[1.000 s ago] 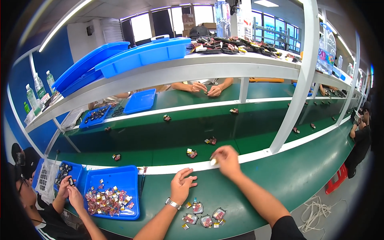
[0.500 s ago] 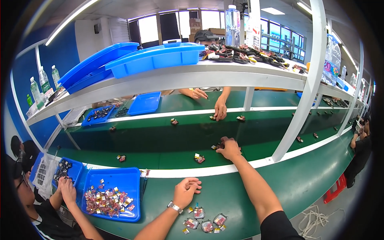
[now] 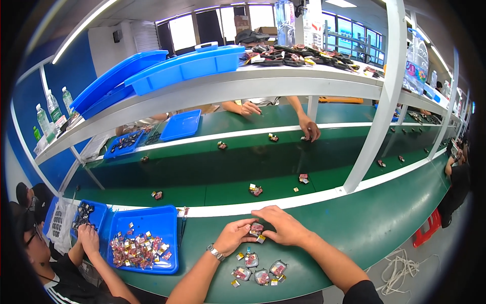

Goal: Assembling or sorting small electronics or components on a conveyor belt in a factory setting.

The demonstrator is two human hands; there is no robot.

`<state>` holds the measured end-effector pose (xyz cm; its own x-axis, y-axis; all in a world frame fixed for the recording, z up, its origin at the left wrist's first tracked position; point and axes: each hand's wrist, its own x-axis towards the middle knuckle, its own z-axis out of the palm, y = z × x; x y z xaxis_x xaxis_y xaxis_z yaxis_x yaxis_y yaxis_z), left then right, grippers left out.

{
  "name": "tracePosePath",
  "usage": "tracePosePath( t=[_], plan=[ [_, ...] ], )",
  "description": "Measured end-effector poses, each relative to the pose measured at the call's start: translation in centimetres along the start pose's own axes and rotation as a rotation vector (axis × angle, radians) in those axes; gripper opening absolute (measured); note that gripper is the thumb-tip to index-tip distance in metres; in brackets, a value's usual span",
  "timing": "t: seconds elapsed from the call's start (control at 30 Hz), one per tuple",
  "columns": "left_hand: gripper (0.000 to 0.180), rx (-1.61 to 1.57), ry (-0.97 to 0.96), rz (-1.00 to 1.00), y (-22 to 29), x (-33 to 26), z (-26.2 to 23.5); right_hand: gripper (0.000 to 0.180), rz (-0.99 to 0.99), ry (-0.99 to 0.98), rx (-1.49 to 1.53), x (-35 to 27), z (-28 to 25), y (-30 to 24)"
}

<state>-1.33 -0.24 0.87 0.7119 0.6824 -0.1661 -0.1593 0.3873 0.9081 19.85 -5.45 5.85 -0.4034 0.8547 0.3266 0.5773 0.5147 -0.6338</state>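
Note:
Between my two hands, just above the green bench, is a small electronic assembly (image 3: 256, 229) with a red circuit board and a yellow-and-silver battery cell dangling at its lower side. My left hand (image 3: 236, 236), wearing a metal watch, grips it from the left. My right hand (image 3: 284, 227) curls around its right side, fingertips meeting the left hand's at the top. Nearer me on the bench lie several similar round assemblies (image 3: 261, 276) with battery cells beside them. Beyond the white rail, a red-board piece (image 3: 303, 178) rests on the green conveyor belt (image 3: 228, 175).
A blue tray (image 3: 175, 243) of red boards and cells stands left, beside a co-worker's hands (image 3: 88, 238). Across the belt, another person's hand (image 3: 309, 128) reaches over it. A white post (image 3: 373, 106) and overhead shelf (image 3: 212, 83) frame the belt.
My right hand has come back from the belt with an assembly and joined my left hand. The opposite worker's hand has shifted right, leaving a piece on the belt.

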Motion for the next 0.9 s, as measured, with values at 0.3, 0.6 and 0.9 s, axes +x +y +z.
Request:
tracePosePath(
  t=[0.3, 0.6, 0.9],
  plan=[
    [0.039, -0.114, 0.132, 0.142, -0.7, 0.1, 1.2, 0.026, -0.171, 0.294, -0.286, -1.0, 3.0, 0.8],
    [0.032, 0.001, 0.121, 0.129, -1.0, 0.3, 1.0, 0.022, -0.170, 0.148, -0.205, -0.6, 2.0, 1.8],
    [0.035, -0.014, 0.038, 0.135, -0.8, 0.1, 0.7, 0.010, 0.017, 0.155, 0.014, -0.8, 2.9, 1.9]
  ],
)
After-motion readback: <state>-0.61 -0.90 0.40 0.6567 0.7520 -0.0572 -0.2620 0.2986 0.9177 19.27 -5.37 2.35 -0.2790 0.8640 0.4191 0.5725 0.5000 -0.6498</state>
